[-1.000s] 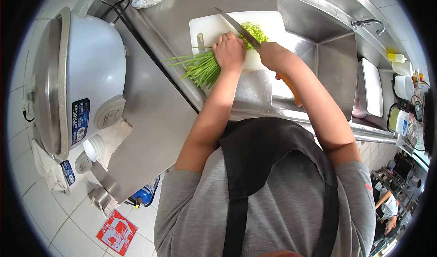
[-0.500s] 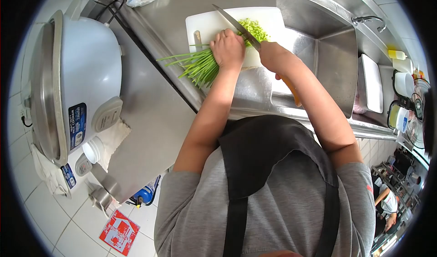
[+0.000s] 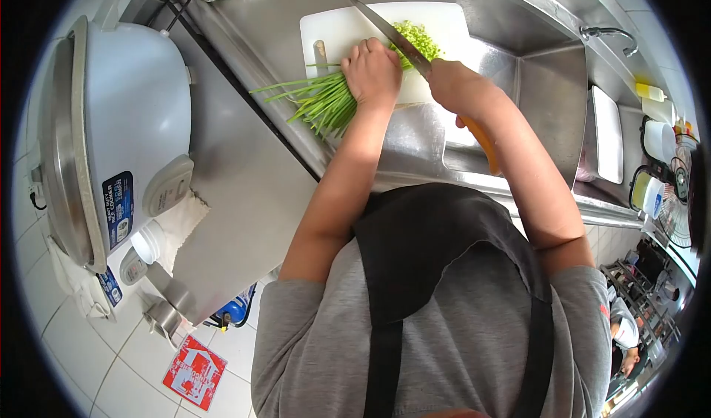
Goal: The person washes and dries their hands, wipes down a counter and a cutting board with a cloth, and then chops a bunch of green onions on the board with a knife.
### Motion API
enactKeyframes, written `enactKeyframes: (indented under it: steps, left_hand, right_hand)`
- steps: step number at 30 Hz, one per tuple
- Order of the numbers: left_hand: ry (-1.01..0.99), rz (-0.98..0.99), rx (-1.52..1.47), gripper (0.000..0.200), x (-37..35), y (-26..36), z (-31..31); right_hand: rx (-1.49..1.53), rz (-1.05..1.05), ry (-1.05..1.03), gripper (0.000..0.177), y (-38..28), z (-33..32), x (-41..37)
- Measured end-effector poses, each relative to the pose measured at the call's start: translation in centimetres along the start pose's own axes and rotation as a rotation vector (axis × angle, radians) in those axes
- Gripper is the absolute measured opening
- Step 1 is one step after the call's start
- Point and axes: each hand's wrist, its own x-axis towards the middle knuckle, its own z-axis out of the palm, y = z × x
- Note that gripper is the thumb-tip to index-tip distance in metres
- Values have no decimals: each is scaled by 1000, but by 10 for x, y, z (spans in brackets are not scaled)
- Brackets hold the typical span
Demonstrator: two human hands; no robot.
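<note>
The dark blue label (image 3: 118, 211) on the large white rice cooker (image 3: 133, 107) reads "RICE COOKER"; its smaller print is illegible, as is the lettering on the red-and-white floor sheet (image 3: 194, 371).

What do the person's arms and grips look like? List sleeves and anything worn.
Short grey fabric sleeves, left and right, end near the elbows; forearms are bare. The left grip and right grip show no gloves, rings or watch. A black fabric apron covers the grey shirt.
</note>
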Motion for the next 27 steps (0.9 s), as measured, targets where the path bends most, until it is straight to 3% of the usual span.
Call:
enactKeyframes:
  steps: [11,13,16,18,22,27]
  left_hand:
    - [-1,-2,-18,14,1,-1,0]
    - [35,11,3,15,0,-1,0]
    - [29,27,39,15,0,-2,4]
    - [35,32,-8,15,-2,-1,-1]
    - [7,19,9,13,0,-1,1]
    - [-9,11,27,14,-1,0,1]
  right_hand:
    - [-11,-39,91,28,19,35,33]
    - [-126,-276,448,27,29,63,66]
    - [-130,-204,317,25,28,56,64]
    - [83,-111,147,31,18,28,45]
    - [-21,-57,13,31,3,-3,22]
    - [-28,-42,32,30,-3,0,3]
